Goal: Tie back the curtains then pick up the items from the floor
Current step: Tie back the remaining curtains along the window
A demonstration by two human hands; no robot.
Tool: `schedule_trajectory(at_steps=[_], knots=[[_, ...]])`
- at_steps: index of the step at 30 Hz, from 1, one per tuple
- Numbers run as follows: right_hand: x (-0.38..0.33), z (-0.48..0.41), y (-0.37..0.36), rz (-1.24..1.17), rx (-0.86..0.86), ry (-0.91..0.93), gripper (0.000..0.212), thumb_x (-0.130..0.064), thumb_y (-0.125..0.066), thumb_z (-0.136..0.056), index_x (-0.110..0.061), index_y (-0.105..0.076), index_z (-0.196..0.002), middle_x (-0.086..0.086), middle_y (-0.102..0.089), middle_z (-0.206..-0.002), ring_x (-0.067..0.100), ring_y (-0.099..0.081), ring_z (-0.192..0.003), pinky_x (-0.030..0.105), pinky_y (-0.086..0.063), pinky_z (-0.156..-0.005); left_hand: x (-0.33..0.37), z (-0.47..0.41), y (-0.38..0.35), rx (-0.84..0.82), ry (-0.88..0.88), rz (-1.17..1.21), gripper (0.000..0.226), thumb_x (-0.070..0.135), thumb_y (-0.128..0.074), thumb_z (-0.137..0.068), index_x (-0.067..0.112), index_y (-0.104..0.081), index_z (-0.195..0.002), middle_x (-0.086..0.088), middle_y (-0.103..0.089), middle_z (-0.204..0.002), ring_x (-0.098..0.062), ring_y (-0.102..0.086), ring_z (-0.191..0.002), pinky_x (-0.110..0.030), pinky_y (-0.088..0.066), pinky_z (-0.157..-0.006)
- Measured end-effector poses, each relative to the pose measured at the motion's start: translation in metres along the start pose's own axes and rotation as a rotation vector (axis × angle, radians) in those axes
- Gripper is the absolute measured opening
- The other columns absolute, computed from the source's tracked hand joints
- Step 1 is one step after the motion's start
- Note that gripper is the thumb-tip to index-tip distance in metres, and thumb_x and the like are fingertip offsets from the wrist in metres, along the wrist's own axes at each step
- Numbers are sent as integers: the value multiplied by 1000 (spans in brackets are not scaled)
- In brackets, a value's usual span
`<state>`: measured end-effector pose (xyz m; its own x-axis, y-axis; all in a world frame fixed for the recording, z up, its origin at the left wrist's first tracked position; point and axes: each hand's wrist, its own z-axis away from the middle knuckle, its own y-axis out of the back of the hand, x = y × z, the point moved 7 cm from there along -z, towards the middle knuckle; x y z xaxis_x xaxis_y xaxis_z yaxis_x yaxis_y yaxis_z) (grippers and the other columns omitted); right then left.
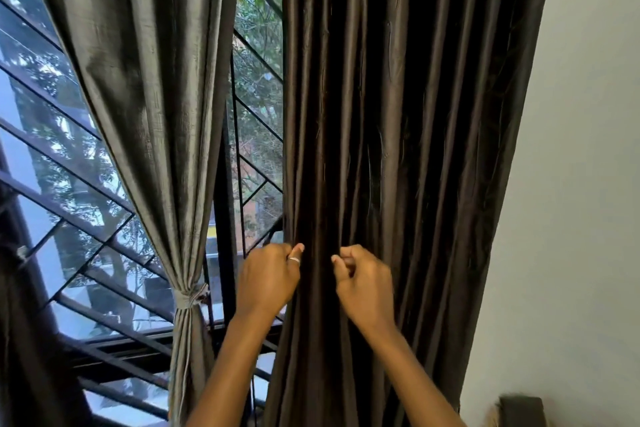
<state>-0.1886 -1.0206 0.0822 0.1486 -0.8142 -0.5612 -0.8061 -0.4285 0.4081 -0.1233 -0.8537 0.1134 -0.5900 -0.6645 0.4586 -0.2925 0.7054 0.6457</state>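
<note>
left hand [268, 277]: fingers [297, 250] curled in, pinching a fold right at the left edge of the dark curtain [408, 114]; one of them has a ring [294, 259]
right hand [363, 282]: fingers [341, 262] curled too, looks like they're nipping a pleat a bit further in. The back of the hand faces the camera, so the pinch itself isn't that clear
dark curtain: hangs straight down, loose, not tied. The cloth runs above and below both sets of fingers, with a narrow strip of pleats between them
hands: same height, near each other, not touching
grey curtain [149, 97]: well off to the left of the left fingers, already bunched in
tie [187, 298]: wrapped round the grey curtain, a bit lower than the fingers
window [258, 114]: shows in the gap between the curtains, just above the left fingers, with dark bars across it
wall [571, 184]: plain, right of the right fingers, past the dark curtain's far edge
</note>
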Motion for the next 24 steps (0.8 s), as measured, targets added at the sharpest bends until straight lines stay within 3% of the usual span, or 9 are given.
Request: schedule_trajectory(at_steps=[5, 10, 14, 16, 19, 22, 24], knots=[[-22, 11, -24, -121, -18, -5, 9, -25, -63, -92, -19, -70, -95, -4, -74, -87, 10, -71, -80, 34, -56, -67, 15, -1, -18, -54, -42, 135, 48, 34, -48, -102, 22, -45, -56, 4, -47, -50, -11, -48, -49, -31, -33, -49], [-27, 17, -27, -125, 18, 21, 6, -20, -64, -92, -20, -70, -91, -6, -70, -83, 8, -65, -71, 25, -50, -60, 11, 5, -17, -109, 35, 253, 43, 33, -43, -104, 21, -58, -66, 2, -61, -59, -12, -60, -57, -35, -47, -57], [-29, 20, -27, -123, 39, 32, 12, -11, -63, -90, -19, -67, -82, -6, -62, -72, 10, -57, -61, 28, -45, -51, 16, 3, -13, -129, 78, 246, 62, 58, -41, -98, 15, -58, -57, 0, -55, -48, -14, -57, -50, -31, -46, -51], [-30, 22, -26, -131, 44, 37, 13, -8, -63, -90, -18, -67, -82, -9, -58, -69, 8, -54, -58, 18, -37, -49, 18, 0, -11, -103, 72, 178, 67, 63, -46, -94, 10, -58, -56, -1, -50, -45, -17, -53, -46, -32, -43, -47], [-29, 23, -25, -178, 14, 44, 17, -9, -63, -92, -18, -65, -78, -14, -53, -69, 3, -51, -57, 9, -31, -53, 17, -5, -12, -88, 63, 142, 55, 42, -51, -98, 9, -55, -55, -4, -49, -47, -21, -50, -46, -36, -43, -48], [-22, 23, -16, -267, -5, 28, 8, -19, -67, -94, -21, -75, -96, -13, -68, -85, 0, -63, -75, 8, -44, -66, 14, -6, -14, -94, 31, 114, 53, 36, -49, -101, 13, -49, -53, -3, -46, -48, -21, -46, -46, -33, -33, -48], [-7, 20, 5, -255, 125, -31, 15, -25, -70, -92, -22, -75, -106, -12, -69, -96, -1, -65, -84, 13, -51, -74, 10, -7, -15, -94, 11, 119, 53, 37, -48, -101, 13, -45, -54, -3, -44, -48, -22, -44, -46, -34, -32, -49]])
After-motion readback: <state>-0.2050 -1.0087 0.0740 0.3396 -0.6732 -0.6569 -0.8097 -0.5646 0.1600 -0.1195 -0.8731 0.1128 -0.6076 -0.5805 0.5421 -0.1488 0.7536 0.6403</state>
